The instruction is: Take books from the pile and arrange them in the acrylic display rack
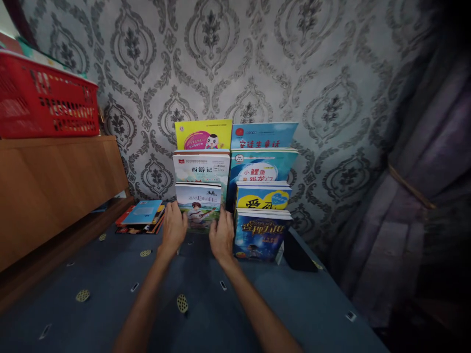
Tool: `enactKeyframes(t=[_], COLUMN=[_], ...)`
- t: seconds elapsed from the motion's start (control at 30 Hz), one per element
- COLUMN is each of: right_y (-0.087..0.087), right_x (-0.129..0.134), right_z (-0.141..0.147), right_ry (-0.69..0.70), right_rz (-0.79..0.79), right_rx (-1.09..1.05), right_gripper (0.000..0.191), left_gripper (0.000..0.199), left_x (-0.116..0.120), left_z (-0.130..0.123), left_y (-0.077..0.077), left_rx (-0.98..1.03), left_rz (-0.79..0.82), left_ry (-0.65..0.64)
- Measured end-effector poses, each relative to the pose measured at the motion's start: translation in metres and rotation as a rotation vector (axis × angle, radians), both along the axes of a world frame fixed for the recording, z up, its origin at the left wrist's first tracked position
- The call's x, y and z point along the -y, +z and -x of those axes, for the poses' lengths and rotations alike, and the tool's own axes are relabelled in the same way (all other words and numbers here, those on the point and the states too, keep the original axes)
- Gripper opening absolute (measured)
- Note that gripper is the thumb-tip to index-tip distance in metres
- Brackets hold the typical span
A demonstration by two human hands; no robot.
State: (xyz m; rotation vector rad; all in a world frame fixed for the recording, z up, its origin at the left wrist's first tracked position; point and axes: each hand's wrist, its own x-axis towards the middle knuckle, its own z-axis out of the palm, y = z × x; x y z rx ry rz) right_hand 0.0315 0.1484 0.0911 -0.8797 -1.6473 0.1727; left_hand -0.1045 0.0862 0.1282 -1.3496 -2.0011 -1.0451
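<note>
Between my two hands stands an upright book whose cover shows a figure with a guitar; a few more page edges show just behind it. My left hand grips its left edge and my right hand its right edge, with fingertips partly hidden behind. Directly behind rise a pale book and a yellow book. To the right, a second row holds a dark blue book in front, then a yellow-and-blue book, a teal book and a light blue book.
Several books lie in a flat pile at the left by a wooden cabinet. A red plastic basket sits on the cabinet. Patterned wallpaper backs the dark blue cloth; a tied curtain hangs at the right.
</note>
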Motion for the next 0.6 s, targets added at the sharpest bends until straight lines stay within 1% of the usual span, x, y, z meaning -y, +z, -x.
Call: enactKeyframes(t=[0.33, 0.6], right_y=[0.0001, 0.0002], right_x=[-0.0016, -0.0020], right_z=[-0.0003, -0.0009], right_ry=[0.035, 0.041], right_rz=[0.014, 0.012], right_rx=[-0.029, -0.020], right_gripper=[0.053, 0.053], left_gripper=[0.012, 0.015], left_x=[0.0048, 0.0048], left_z=[0.0037, 0.0017], left_y=[0.0038, 0.0051], left_rx=[0.028, 0.041], left_rz=[0.016, 0.028], left_ry=[-0.038, -0.035])
